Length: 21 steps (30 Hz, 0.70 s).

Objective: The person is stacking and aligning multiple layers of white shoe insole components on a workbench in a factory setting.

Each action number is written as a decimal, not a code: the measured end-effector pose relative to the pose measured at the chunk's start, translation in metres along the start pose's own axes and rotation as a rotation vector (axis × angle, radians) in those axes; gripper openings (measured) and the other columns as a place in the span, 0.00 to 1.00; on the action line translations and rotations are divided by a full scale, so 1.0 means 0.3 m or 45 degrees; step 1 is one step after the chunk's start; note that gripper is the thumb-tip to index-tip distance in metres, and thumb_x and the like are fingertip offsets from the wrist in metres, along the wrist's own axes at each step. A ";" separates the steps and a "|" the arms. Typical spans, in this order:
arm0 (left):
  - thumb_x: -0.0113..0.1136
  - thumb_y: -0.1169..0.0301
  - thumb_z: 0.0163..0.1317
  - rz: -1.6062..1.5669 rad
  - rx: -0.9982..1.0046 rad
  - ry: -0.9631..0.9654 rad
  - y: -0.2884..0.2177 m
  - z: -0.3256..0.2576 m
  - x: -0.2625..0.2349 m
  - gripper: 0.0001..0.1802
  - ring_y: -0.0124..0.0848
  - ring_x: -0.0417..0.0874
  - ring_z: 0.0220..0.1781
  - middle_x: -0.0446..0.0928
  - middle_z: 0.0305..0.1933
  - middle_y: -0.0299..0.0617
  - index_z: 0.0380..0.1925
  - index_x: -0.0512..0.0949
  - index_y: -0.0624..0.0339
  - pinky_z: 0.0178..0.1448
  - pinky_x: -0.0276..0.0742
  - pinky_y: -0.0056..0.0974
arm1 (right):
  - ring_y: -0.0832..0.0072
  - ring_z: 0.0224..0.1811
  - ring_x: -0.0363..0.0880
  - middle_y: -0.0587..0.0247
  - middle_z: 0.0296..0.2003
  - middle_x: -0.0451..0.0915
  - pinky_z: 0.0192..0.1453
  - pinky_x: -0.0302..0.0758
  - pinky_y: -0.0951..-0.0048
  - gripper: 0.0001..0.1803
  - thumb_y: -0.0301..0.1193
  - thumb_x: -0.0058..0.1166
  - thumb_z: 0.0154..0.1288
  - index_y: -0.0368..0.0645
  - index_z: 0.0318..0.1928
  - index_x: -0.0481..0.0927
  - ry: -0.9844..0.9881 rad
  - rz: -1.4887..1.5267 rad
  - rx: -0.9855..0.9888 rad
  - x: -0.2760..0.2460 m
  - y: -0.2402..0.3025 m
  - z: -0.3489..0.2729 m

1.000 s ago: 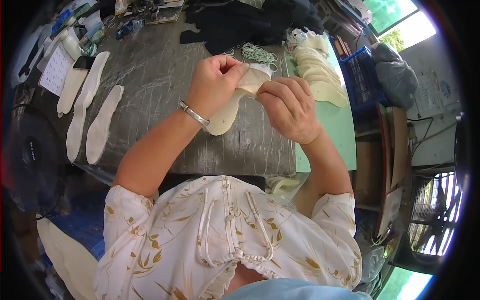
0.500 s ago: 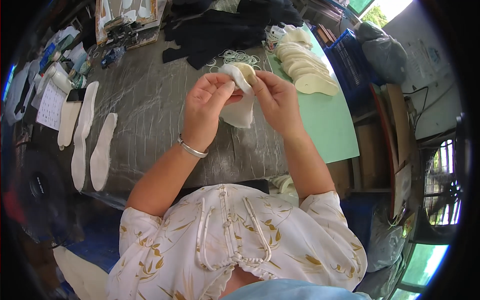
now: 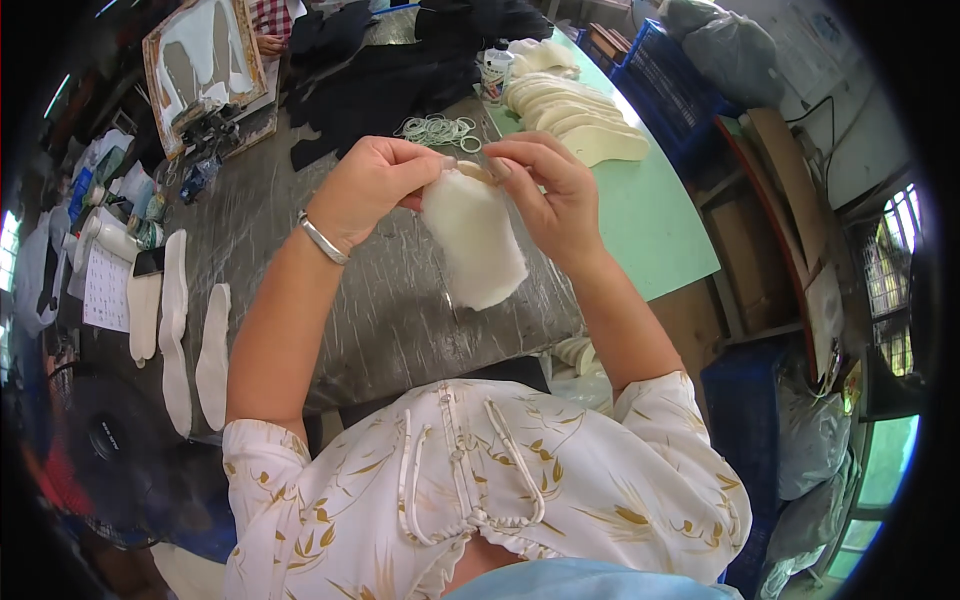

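Note:
A white fleecy insole hangs over the dark table, its fluffy side toward me and its rounded end down. At its upper left corner, my left hand, with a silver bangle on the wrist, pinches the edge. My right hand pinches the upper right edge between thumb and finger. A strip of cream backing shows between the two grips. Beyond my hands lies a heap of pale rubber bands. To the right, a fanned row of cream insoles rests on a green board.
Black cloth covers the table's far part, beside a small tub. At left lie long white insoles, a dark phone and a paper sheet. Another person's hand shows behind a wooden frame. A fan stands lower left.
The insole was bent over at the top with its cream side showing; now it hangs unfolded, fleece facing me. My hands have moved apart, and the view has shifted.

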<state>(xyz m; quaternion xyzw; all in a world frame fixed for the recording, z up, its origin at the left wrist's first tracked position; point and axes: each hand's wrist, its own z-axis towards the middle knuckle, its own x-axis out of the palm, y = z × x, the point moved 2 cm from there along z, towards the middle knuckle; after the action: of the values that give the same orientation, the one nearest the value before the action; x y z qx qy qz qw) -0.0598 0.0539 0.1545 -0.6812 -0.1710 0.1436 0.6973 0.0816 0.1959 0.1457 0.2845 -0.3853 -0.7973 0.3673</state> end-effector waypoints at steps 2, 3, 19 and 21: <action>0.58 0.68 0.62 0.030 -0.044 -0.020 0.010 0.007 0.004 0.12 0.20 0.81 0.33 0.82 0.34 0.36 0.39 0.82 0.65 0.39 0.79 0.26 | 0.71 0.37 0.80 0.60 0.39 0.80 0.39 0.77 0.73 0.13 0.29 0.66 0.54 0.37 0.39 0.82 0.006 -0.345 -0.619 -0.009 0.050 -0.007; 0.58 0.68 0.62 0.050 -0.049 -0.052 0.005 0.005 0.009 0.12 0.20 0.81 0.33 0.82 0.34 0.36 0.39 0.82 0.65 0.38 0.79 0.26 | 0.67 0.39 0.80 0.59 0.40 0.79 0.40 0.77 0.70 0.15 0.30 0.69 0.50 0.36 0.37 0.82 0.063 -0.382 -0.575 -0.006 0.052 -0.012; 0.57 0.64 0.65 0.096 -0.155 -0.135 0.159 0.095 -0.025 0.12 0.19 0.75 0.28 0.77 0.28 0.33 0.31 0.79 0.62 0.31 0.70 0.27 | 0.68 0.38 0.75 0.67 0.36 0.78 0.46 0.70 0.66 0.06 0.21 0.56 0.47 0.41 0.27 0.74 0.482 -0.608 -0.894 0.042 0.032 -0.099; 0.54 0.61 0.67 0.152 -0.146 -0.693 0.267 0.159 -0.289 0.14 0.21 0.76 0.29 0.78 0.29 0.33 0.34 0.79 0.61 0.32 0.72 0.29 | 0.69 0.40 0.77 0.67 0.37 0.78 0.47 0.73 0.66 0.03 0.23 0.54 0.51 0.41 0.28 0.75 0.744 -0.096 -1.006 0.075 0.132 -0.214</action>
<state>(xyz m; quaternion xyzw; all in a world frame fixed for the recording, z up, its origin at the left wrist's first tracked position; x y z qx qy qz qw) -0.1558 0.0618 0.0715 -0.6648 -0.3193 0.3520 0.5764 0.1305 0.1346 0.1395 0.3489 0.0764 -0.7821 0.5106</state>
